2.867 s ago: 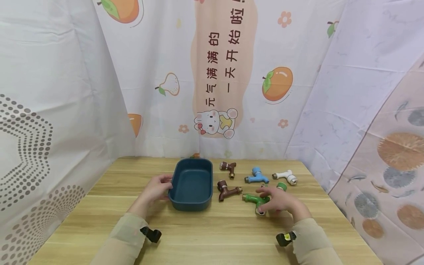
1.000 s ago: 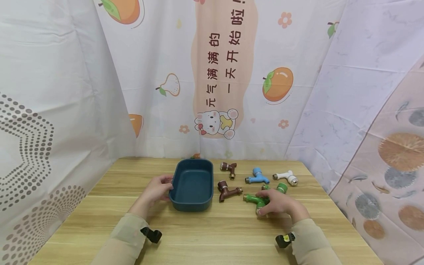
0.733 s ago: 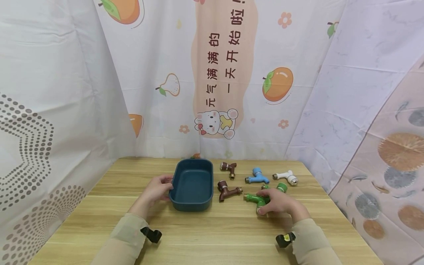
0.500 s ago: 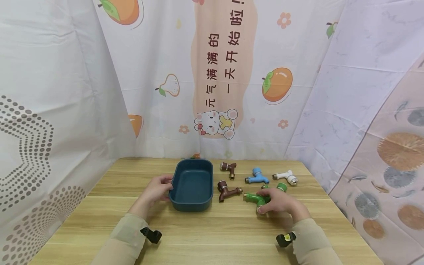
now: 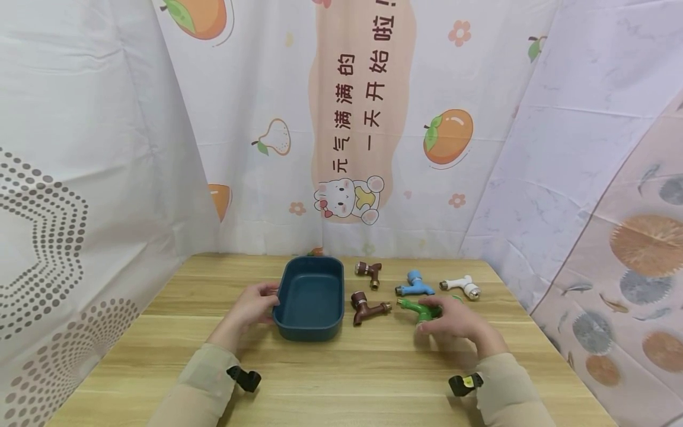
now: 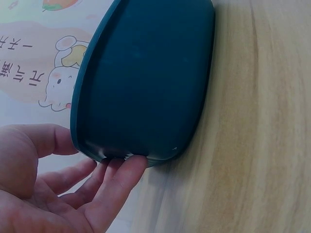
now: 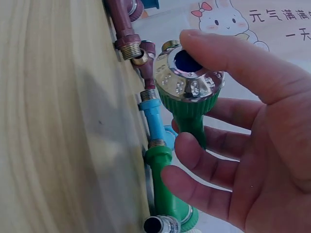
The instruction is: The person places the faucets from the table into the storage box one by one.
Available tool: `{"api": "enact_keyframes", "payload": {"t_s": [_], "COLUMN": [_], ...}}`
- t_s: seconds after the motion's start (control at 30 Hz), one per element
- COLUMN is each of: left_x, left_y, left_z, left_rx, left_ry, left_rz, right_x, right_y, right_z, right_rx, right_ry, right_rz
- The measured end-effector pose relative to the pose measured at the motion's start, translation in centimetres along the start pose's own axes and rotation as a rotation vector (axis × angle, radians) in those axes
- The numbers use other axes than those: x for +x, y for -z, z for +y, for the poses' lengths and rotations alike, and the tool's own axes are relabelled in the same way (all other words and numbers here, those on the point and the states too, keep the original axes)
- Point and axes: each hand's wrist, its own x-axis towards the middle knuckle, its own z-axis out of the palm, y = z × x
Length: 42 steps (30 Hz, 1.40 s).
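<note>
My left hand (image 5: 255, 303) grips the left side of a dark teal plastic basin (image 5: 308, 333). In the left wrist view its thumb is at the rim and the other fingers press the outer wall. My right hand (image 5: 456, 319) holds a green water tap (image 5: 412, 306), raised above the wooden table. The right wrist view shows the thumb on this tap's silver collar and fingers curled about its green body (image 7: 190, 119). A second green tap (image 7: 164, 182) lies just beyond the fingers, mostly hidden by the hand in the head view.
Two brown taps (image 5: 365, 309) lie right of the basin, one behind the other. A blue tap (image 5: 416, 286) and a white tap (image 5: 461, 284) lie further back right. Printed curtains (image 5: 267, 196) hang along the table's back and sides.
The right hand has closed on the nearer green tap and lifted it slightly, shifting a little up and right. The left hand and the basin have stayed in place.
</note>
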Motion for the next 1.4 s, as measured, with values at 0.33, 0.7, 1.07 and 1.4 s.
{"api": "enact_keyframes", "payload": {"t_s": [0.33,0.7,1.07,1.4], "left_x": [0.1,0.1,0.3,0.0], "left_y": [0.1,0.1,0.2,0.1], "left_z": [0.0,0.0,0.0,0.1], "left_rx": [0.003,0.000,0.004,0.003], "left_ry": [0.002,-0.002,0.001,-0.007], "left_rz": [0.000,-0.004,-0.004,-0.007], "right_x": [0.0,-0.1,0.6,1.6], "right_y": [0.7,0.5,0.2,-0.8], "right_z": [0.0,-0.3,-0.6,-0.3], "right_rx": [0.036,0.084,0.095,0.113], "right_ry": [0.045,0.001,-0.010,0.021], "right_rz": [0.036,0.027,0.070,0.048]}}
